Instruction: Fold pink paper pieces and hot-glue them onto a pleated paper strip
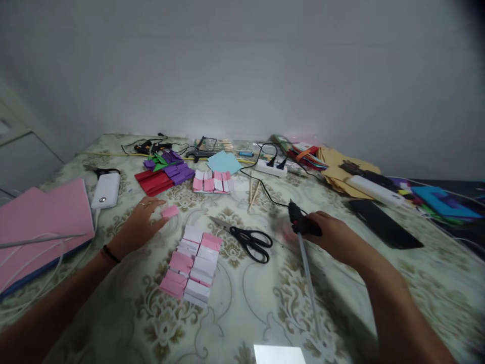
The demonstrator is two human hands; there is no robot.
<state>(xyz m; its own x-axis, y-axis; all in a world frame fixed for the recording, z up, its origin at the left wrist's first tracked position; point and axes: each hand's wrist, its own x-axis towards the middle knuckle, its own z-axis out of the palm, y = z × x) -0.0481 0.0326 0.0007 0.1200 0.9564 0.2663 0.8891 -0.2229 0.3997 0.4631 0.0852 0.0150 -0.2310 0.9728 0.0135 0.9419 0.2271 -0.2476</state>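
Observation:
My right hand point(326, 231) is closed around a black hot glue gun point(299, 218), its nozzle pointing up and away. A long translucent glue stick point(309, 283) trails from the gun's back toward me. At the left, my left hand point(143, 221) has its thumb and forefinger apart around a small pink paper piece point(170, 211); whether they touch its edges is hard to tell. Between the hands lies a panel of folded pink and white paper strips point(194, 265). Beside it rest black-handled scissors point(248, 240), blades slightly parted.
A power strip point(272, 168) feeds the gun's black cord. Folded red paper point(153, 182), purple paper point(182, 173) and a blue sheet point(224, 162) lie behind. A white power bank point(106, 191) and pink sheets point(45, 217) are left; a black phone-like slab point(384, 223) is right.

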